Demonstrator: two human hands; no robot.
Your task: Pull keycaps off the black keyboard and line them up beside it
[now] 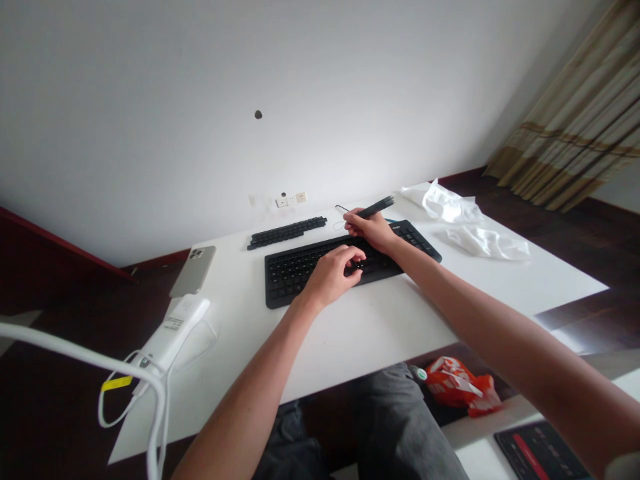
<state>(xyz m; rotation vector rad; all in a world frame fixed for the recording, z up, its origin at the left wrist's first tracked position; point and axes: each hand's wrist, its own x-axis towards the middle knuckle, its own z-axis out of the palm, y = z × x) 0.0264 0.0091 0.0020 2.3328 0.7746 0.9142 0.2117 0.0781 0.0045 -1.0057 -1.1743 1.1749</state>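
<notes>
My left hand (333, 275) rests curled on the right part of a black wireless keyboard (300, 277), its fingertips on the keys. My right hand (367, 230) sits at the keyboard's far edge and is shut on a black-handled wire keycap puller (377, 207), whose thin wire loop reaches left over the white desk (380, 327). Beyond the keyboard lies a strip of loose black keycaps (287, 232). Whether my left fingers pinch a key cannot be seen.
A silver phone (193, 271) lies at the desk's left edge, near a white cabled device (175, 337). Crumpled white plastic (443, 203) lies at the far right. Wall sockets (291, 199) sit behind the desk. An orange bag (460, 385) lies below the desk's front edge.
</notes>
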